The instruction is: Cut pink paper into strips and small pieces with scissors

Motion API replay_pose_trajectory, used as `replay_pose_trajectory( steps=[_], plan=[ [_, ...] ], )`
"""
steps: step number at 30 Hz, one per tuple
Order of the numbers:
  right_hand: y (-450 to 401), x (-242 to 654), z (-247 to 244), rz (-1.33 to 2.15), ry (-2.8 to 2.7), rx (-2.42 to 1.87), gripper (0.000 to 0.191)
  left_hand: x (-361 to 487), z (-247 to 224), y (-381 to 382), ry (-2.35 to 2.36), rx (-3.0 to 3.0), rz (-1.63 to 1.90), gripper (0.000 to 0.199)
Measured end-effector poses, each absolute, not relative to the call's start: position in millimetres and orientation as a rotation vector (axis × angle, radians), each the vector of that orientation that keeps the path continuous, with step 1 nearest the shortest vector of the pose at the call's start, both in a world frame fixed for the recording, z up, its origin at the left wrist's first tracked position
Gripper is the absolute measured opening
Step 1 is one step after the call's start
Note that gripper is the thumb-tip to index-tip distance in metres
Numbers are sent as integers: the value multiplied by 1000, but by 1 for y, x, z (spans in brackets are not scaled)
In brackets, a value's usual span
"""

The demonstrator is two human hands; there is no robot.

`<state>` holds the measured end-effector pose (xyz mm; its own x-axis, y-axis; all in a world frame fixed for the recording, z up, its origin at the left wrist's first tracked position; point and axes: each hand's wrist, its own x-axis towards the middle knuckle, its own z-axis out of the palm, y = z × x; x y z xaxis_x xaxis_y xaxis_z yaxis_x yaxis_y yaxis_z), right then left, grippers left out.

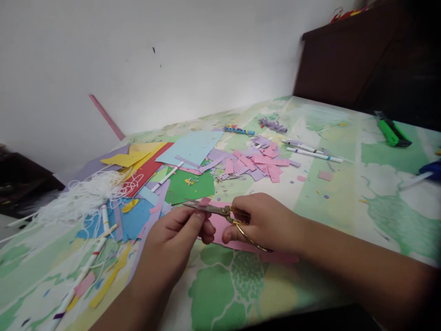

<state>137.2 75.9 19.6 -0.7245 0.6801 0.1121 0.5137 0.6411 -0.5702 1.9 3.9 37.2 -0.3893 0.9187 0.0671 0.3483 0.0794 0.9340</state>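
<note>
My right hand (265, 223) is wrapped round the gold handles of a pair of scissors (220, 210), thumb in one loop. The blades point left and lie across a small pink paper strip (204, 202). That strip is pinched between the thumb and fingers of my left hand (182, 236), just under the blades. Below both hands lies a larger pink paper sheet (220, 230), partly hidden by them. Beyond the hands is a pile of fringed pink and purple paper strips (262, 161).
White string (86, 195) lies tangled at the left, beside coloured sheets such as a light blue one (193, 147). White markers (313, 155) lie at the back right. A green box cutter (392, 132) rests near the right edge. A wall (206, 55) rises behind the table.
</note>
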Motion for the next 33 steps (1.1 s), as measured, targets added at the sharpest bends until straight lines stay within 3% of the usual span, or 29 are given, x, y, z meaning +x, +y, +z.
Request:
replay_pose_trajectory(
  steps=[33],
  plan=[
    [73, 134, 11, 804, -2563, -983, 36, -7, 37, 6, 1749, 1254, 1080, 24]
  ],
)
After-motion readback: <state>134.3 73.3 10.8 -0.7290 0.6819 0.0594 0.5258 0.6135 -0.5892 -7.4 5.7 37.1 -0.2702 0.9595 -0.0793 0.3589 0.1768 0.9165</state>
